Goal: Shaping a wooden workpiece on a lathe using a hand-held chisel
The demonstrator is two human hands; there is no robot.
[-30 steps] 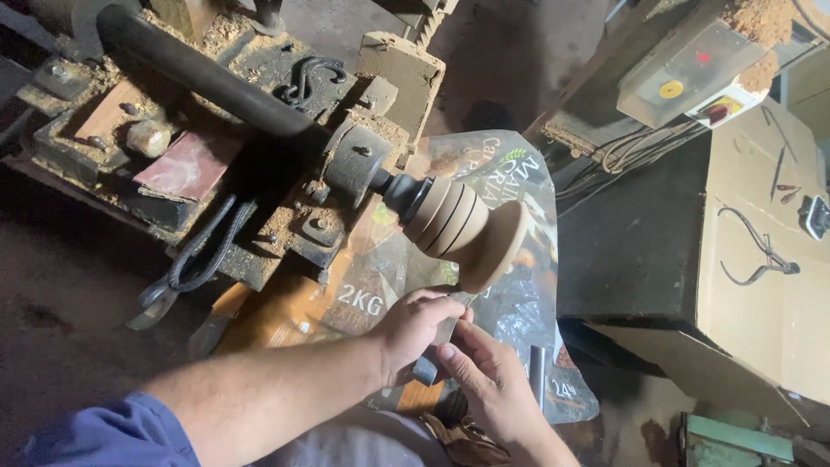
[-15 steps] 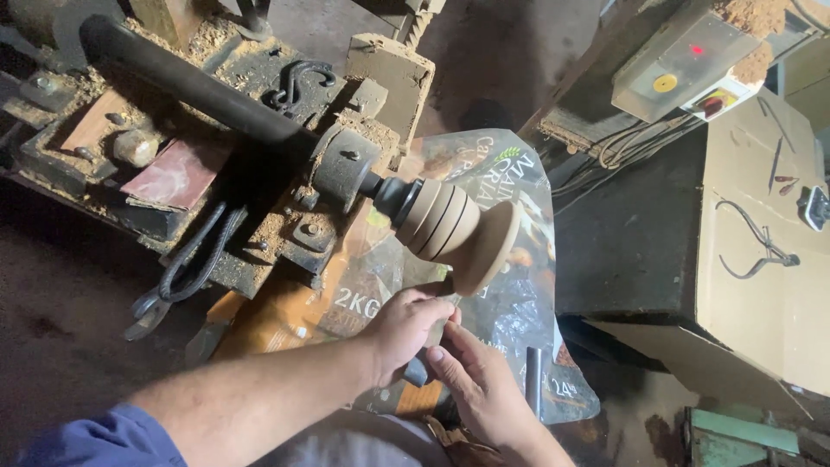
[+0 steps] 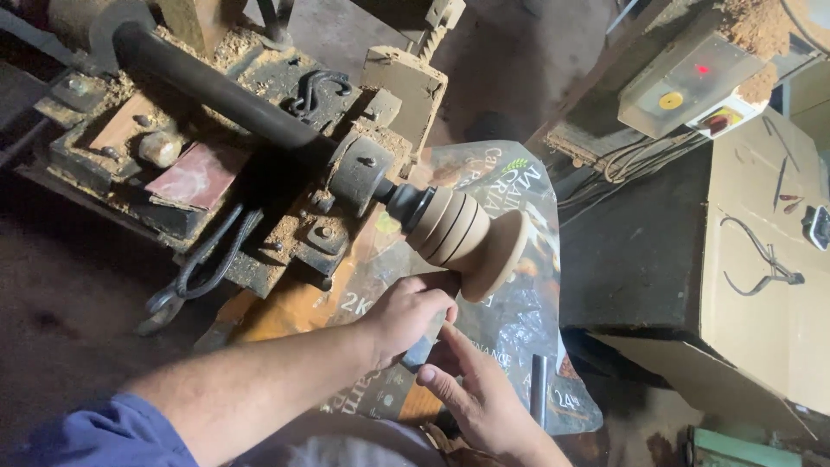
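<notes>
A pale turned wooden piece (image 3: 458, 233) with grooved rings and a flared end is mounted on the dark lathe spindle (image 3: 363, 169). My left hand (image 3: 411, 313) is closed around a dark turning tool (image 3: 421, 352), just below the flared end of the wood. Lower down, my right hand (image 3: 484, 402) has the tool between its thumb and outstretched index finger. Most of the tool is hidden by both hands.
The sawdust-covered lathe bed (image 3: 199, 173) fills the upper left. A printed plastic sack (image 3: 519, 320) lies under the workpiece, with a short dark rod (image 3: 538, 389) on it. A switch box (image 3: 683, 82) and a cardboard box (image 3: 761, 259) stand on the right.
Both hands keep their hold on the tool under the wooden piece. My left hand has edged slightly closer to the flared end.
</notes>
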